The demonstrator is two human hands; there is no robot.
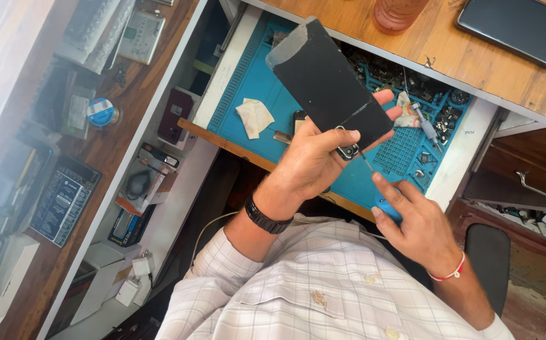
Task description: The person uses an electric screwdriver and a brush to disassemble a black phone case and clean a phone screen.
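Holding a phone (326,79) up over the blue mat (248,82), the left hand (314,160) had its fingers wrapped round the lower end of the dark slab, thumb laid across the near face and fingertips showing past the far edge by the camera corner. The phone was tilted, its top end pointing up and away toward the wooden table (506,69), well clear of the mat below.

The right hand (415,223) was curled round a screwdriver (380,189) with a blue handle, thumb and forefinger pinching it near the top; its thin shaft ran up to the phone's lower corner, and the tip seemed to touch there, though the exact contact point was too small to make out.

By my reading, the step in hand was working a small fastener or seam at that corner of the phone. The next move, I judge, called for a steady left grip so the phone did not twist, and light, straight pressure from the tool so the tip did not slip across the back.

On the mat lay a crumpled white tissue (254,116), and its tray compartments on the far side were filled with small parts (440,116). A second dark phone (515,28) lay flat on the wooden table. A black watch (267,217) sat on the left wrist and a red thread (449,274) on the right.
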